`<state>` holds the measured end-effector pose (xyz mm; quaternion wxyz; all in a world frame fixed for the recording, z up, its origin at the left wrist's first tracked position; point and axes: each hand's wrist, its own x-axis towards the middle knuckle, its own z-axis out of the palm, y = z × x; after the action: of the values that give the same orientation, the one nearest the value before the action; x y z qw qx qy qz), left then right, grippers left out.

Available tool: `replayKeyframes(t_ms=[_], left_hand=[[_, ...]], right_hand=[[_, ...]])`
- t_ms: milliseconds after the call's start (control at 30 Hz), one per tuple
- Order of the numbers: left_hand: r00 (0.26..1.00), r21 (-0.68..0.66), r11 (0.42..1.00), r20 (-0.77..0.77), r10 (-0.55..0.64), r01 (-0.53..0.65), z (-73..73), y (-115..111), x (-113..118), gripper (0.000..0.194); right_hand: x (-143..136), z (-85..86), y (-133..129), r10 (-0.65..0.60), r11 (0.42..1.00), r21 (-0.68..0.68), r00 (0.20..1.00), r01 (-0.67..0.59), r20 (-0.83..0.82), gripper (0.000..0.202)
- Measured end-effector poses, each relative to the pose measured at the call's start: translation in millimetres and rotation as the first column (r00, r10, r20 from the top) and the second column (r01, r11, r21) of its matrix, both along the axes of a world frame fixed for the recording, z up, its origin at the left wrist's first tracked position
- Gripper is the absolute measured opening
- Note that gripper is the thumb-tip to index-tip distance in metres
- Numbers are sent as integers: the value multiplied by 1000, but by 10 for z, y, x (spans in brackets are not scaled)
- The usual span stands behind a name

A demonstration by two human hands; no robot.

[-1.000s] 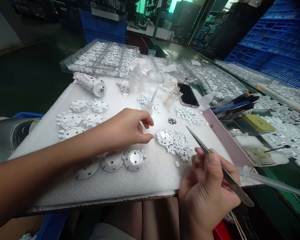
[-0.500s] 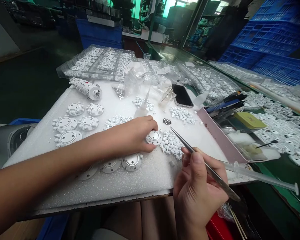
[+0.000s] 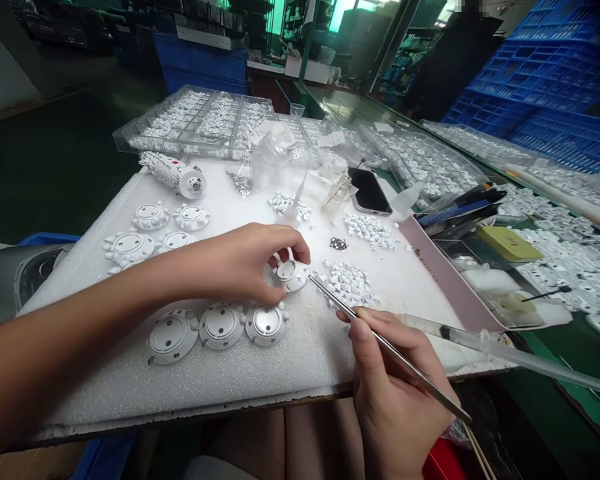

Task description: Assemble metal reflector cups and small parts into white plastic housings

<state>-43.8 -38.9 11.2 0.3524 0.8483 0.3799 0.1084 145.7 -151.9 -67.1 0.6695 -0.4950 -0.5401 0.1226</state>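
Shifted left: round white disc (image 3: 291, 274), just left of white chips (image 3: 351, 283). My left grip (image 3: 260, 265): thumb and fingers about its rim. Right grip (image 3: 393, 370): pinching steel tweezers (image 3: 380, 341). Presumed light, stiff; hold by rim.

Your left forearm (image 3: 145, 290), cropped by the left edge, partly hides a knobbed disc (image 3: 178, 239); your tweezers (image 3: 394, 351) show tips too small to tell apart.

nothing here can be read; the side of the pink box (image 3: 446, 276) carries small dark lettering (image 3: 427, 265) (a short row of it), too blurred to make out as words.
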Motion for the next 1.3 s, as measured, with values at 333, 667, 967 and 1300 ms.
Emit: replayKeyframes(t_ms=[333,667,967,1300], left_hand=[[999,57,997,-30,-41,43,12,-6,11,42],[998,84,996,-56,17,-12,-128,21,4,52],[988,40,999,-156,8,-2,-97,36,9,75],[985,-51,998,-167,-45,37,-14,7,-36,73]], right_hand=[[10,-11,11,5,1000,-29,996,-8,-93,17],[30,-43,10,-9,999,-52,985,1,-170,14],[8,-37,15,15,999,-38,984,-22,-175,16],[-3,-33,16,1,999,-31,987,-6,-161,15]])
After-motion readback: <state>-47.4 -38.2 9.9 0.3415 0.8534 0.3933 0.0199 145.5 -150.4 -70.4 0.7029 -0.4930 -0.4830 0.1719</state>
